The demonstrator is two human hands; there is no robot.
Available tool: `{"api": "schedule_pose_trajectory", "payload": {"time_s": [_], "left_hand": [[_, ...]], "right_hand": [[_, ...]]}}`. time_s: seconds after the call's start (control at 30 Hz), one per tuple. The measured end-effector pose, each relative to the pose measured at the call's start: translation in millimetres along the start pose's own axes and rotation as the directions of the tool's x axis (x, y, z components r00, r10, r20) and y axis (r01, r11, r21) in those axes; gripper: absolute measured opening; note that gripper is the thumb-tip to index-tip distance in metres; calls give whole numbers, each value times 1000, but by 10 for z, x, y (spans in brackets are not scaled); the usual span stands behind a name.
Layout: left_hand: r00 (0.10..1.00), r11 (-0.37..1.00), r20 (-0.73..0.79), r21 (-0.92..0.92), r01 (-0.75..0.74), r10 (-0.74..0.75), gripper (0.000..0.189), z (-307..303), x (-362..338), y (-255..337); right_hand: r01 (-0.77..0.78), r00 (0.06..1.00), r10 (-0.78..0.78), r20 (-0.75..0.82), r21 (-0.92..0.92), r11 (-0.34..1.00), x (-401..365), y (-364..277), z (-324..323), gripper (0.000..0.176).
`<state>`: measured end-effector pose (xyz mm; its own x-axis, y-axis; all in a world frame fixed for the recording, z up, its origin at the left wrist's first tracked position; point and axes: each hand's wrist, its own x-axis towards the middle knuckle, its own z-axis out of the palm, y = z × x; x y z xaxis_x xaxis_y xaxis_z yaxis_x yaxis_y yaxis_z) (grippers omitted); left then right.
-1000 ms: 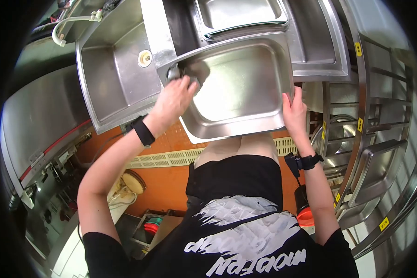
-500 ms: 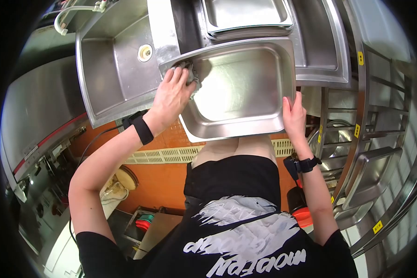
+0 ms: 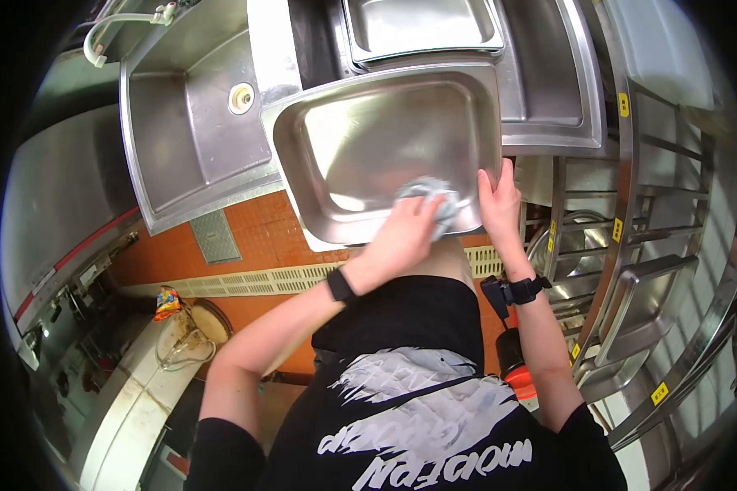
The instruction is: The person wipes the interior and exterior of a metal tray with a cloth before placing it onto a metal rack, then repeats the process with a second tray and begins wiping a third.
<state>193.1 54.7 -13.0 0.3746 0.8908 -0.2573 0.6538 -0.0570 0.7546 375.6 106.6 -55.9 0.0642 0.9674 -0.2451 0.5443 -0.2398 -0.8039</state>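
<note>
Head view: nearest the body, the left hand [image 3: 401, 237] has its grip clenched on a grey cloth [image 3: 428, 191], pressing it to the near inner wall of a tilted steel pan [image 3: 360, 131]. Just beside it, the right hand [image 3: 498, 204] clasps the pan's near right rim. Beyond lie a sink [image 3: 180, 139] and stacked trays [image 3: 418, 29].

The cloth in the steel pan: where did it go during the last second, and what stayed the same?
The left hand swept the cloth from the far left corner of the pan to its near right corner, beside the right hand. The right hand kept its grip on the pan's near right rim, and the pan stayed by the sink.
</note>
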Motion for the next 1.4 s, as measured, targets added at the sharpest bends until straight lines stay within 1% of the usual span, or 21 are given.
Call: {"api": "schedule_pose_trajectory", "payload": {"time_s": [0.1, 0.17, 0.23, 0.3, 0.4, 0.43, 0.47, 0.63, 0.77, 0.8, 0.83, 0.87, 0.93, 1.0, 1.07, 1.13, 1.17, 1.2, 1.27, 1.33, 1.4], "left_hand": [[993, 993, -67, -59, -102, 98, 43, 184, 310, 218], [999, 990, -1, 129, -53, 54, 41, 185, 370, 236], [999, 976, 17, 211, -51, 49, 40, 25, 263, 125], [998, 940, 59, 341, -17, -4, 39, -226, 99, -66], [988, 818, 104, 575, 34, -114, 41, -662, -145, -328], [988, 813, 85, 579, 57, -130, 41, -781, -220, -369], [987, 809, 67, 582, 79, -144, 42, -857, -278, -401], [954, 887, 146, 427, 177, -260, 41, -568, -181, -322], [996, 995, 59, 82, 58, -63, 49, -23, 205, 22], [997, 997, 38, -10, 73, -72, 50, 88, 334, 132], [992, 984, -6, -127, 126, -127, 52, 218, 454, 189], [991, 983, -11, -132, 127, -130, 52, 317, 545, 215], [923, 891, -213, -399, 218, -321, 53, 413, 703, 233], [901, 864, -261, -463, 199, -347, 52, 336, 903, 178], [837, 853, -411, -508, 120, -363, 47, 94, 1192, 157], [793, 788, -470, -615, 20, -388, 37, -224, 1495, 91], [748, 681, -401, -726, 93, -529, 34, -307, 1593, 78], [764, 656, -384, -752, 66, -518, 31, -387, 1588, 50], [828, 859, -423, -495, 130, -368, 27, -391, 1411, 98], [868, 950, -463, -311, 28, -177, 24, -95, 1125, 66], [913, 930, -355, -363, 63, -200, 26, 141, 817, 44]], "right_hand": [[-94, 996, 94, 3, 51, 994, 21, -125, 30, 32], [-38, 998, 41, -36, 79, 996, 46, -121, 47, 33], [16, 997, -7, -80, 109, 994, 40, -96, 76, 35], [1, 987, 17, -158, 111, 994, 5, -78, 105, 40], [-93, 990, 109, -93, 160, 983, -7, -54, 69, 44], [-12, 986, 46, -158, 207, 978, -4, -66, 101, 41], [-14, 986, 48, -161, 206, 978, 13, -41, 109, 41], [40, 996, -10, -91, 335, 941, 61, -30, 76, 36], [40, 999, -30, -36, 345, 938, 66, -41, 81, 35], [57, 998, -41, -52, 347, 936, 52, -44, 104, 35], [73, 996, -53, -67, 349, 934, 46, -47, 115, 35], [76, 996, -58, -62, 345, 936, 46, -49, 111, 35], [54, 995, -24, -97, 317, 947, 53, -57, 113, 37], [76, 994, -50, -97, 289, 954, 60, -8, 125, 38], [94, 993, -71, -98, 261, 961, 46, 1, 130, 39], [119, 993, -109, -52, 243, 963, 20, -45, 151, 40], [136, 991, -130, -42, 197, 971, 30, -86, 152, 40], [136, 991, -130, -41, 198, 971, 36, -83, 151, 40], [143, 989, -145, 9, 97, 985, 56, -79, 146, 39], [159, 987, -157, -21, 137, 978, 73, -125, 169, 38], [169, 985, -164, -47, 174, 970, 60, -117, 168, 38]]}}
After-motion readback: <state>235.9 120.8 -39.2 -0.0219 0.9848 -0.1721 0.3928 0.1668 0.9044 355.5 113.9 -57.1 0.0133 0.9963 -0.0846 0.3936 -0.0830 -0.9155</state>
